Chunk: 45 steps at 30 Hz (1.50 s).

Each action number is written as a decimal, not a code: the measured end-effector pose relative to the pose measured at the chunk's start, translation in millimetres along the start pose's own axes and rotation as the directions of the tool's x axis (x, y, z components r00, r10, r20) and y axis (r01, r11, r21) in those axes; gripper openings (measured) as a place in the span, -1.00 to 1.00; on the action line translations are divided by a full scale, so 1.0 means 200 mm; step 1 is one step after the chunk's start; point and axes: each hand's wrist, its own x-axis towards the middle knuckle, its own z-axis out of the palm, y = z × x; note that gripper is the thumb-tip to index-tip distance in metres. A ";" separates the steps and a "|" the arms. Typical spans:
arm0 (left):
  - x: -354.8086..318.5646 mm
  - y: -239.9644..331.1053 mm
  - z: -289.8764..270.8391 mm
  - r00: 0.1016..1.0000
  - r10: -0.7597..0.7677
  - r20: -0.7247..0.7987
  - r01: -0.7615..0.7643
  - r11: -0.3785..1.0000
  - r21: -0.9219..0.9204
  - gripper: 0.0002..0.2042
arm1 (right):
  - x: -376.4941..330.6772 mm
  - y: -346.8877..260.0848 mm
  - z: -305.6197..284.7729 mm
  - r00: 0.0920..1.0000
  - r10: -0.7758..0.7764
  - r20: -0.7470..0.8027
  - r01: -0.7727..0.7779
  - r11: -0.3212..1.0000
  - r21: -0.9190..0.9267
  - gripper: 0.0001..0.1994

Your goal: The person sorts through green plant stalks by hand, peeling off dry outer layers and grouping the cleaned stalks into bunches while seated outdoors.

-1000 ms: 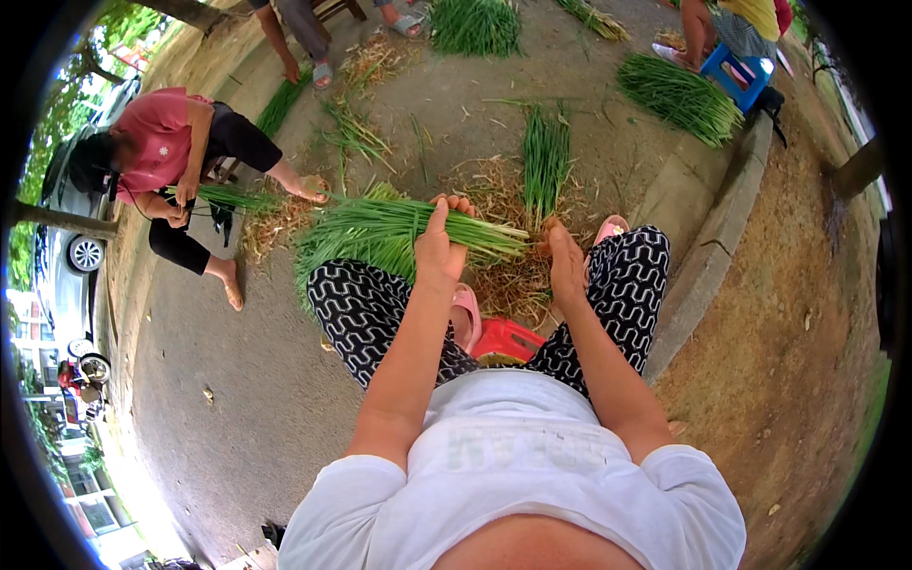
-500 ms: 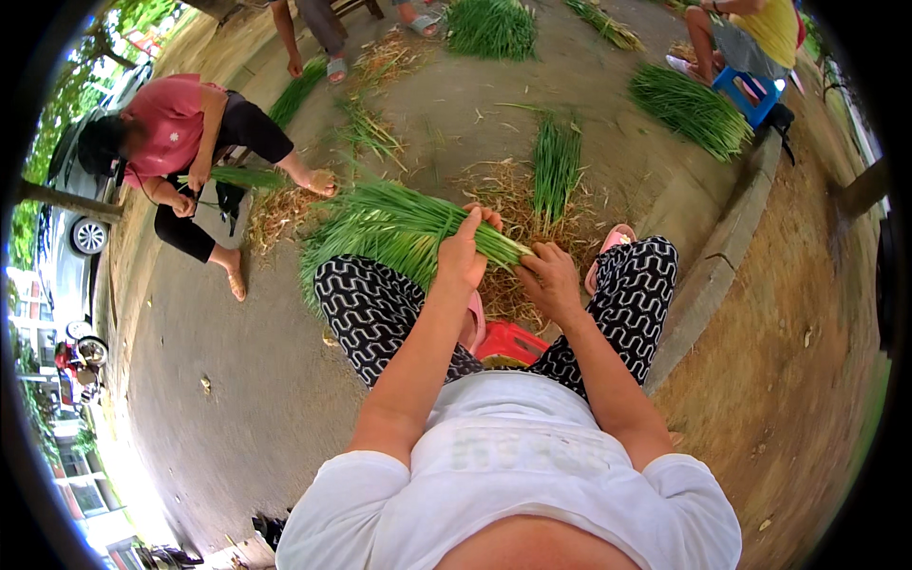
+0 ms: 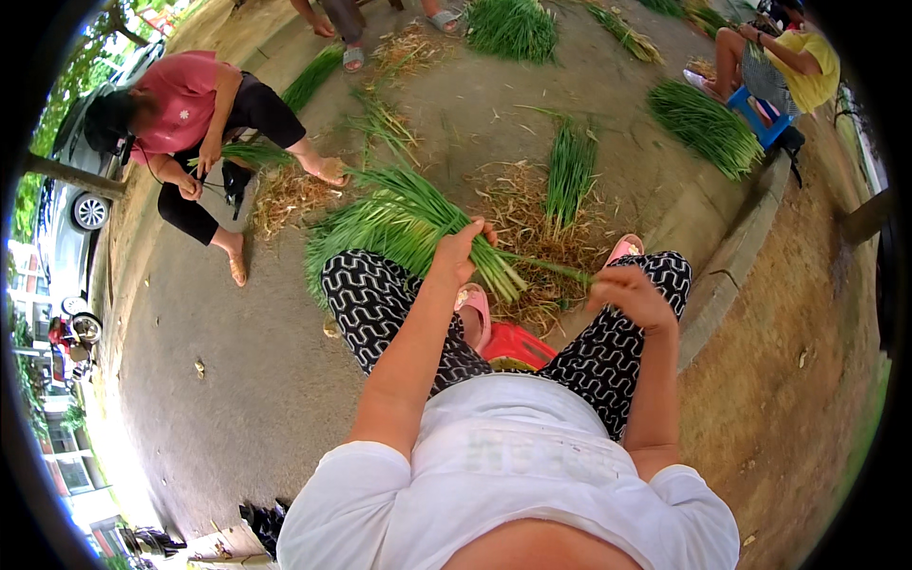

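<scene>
My left hand [image 3: 460, 249] is wrapped round a bunch of garlic chives [image 3: 414, 201]. The pale cut ends poke out below my fingers, and the green leaves fan toward the upper left. Off to the right, my right hand [image 3: 631, 294] is closed in a pinch on a thin green strand [image 3: 556, 267] that stretches from the bunch. Beneath the bunch, a heap of loose chives [image 3: 347, 237] lies beside my left knee. Brown dry trimmings [image 3: 546, 302] cover the ground between my feet.
A smaller chive bundle [image 3: 570, 166] rests on the trimmings ahead. Under me is a red stool [image 3: 518, 344]. At left sits a person in a pink shirt [image 3: 185, 104]; a person in yellow [image 3: 807, 71] sits far right near a big chive pile [image 3: 705, 128]. A curb [image 3: 736, 266] runs along my right.
My right hand has moved away from the bunch's cut ends to the right, drawing out a thin strand. My left hand keeps its hold, and the bunch now points more downward.
</scene>
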 end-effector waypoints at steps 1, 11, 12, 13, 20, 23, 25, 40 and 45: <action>0.02 -0.02 -0.03 1.000 -0.024 -0.005 0.024 0.999 0.044 -0.86 | -0.01 -0.03 -0.03 0.993 -0.062 -0.097 0.074 0.989 0.125 -0.78; 0.00 -0.25 -0.12 0.938 -0.347 -0.005 0.346 0.934 0.087 -0.83 | 0.12 -0.16 -0.27 0.720 0.011 -0.694 0.570 0.562 0.600 -0.88; 0.03 -0.27 -0.18 0.930 -0.368 0.002 0.366 0.926 0.093 -0.83 | 0.13 -0.23 -0.31 0.701 -0.027 -0.712 0.599 0.565 0.568 -0.87; 0.04 -0.29 -0.22 0.921 -0.390 0.011 0.387 0.917 0.099 -0.83 | 0.14 -0.31 -0.32 0.672 -0.062 -0.738 0.613 0.605 0.507 -0.86; -0.06 -0.28 -0.02 0.946 -0.247 0.209 0.250 0.968 0.015 -0.81 | 0.34 -0.32 0.03 0.680 0.013 -0.733 0.150 0.976 0.157 -0.74; -0.08 -0.26 0.02 0.939 -0.218 0.268 0.223 0.975 0.012 -0.80 | 0.37 -0.01 0.34 0.831 0.145 -0.537 -0.081 0.987 0.140 -0.73; -0.06 -0.26 -0.01 0.932 -0.250 0.261 0.244 0.968 0.053 -0.80 | 0.33 0.14 0.48 0.897 0.047 -0.439 -0.012 0.997 0.082 -0.76; -0.13 -0.28 0.01 0.948 -0.105 0.299 0.035 0.973 0.230 -0.80 | 0.21 0.41 0.52 0.925 0.226 -0.306 -0.247 0.968 -0.033 -0.78; -0.04 -0.29 -0.04 0.979 -0.051 0.198 -0.151 0.473 0.868 -0.73 | 0.23 0.30 0.59 0.845 -0.183 -0.502 0.027 0.953 -0.302 -0.68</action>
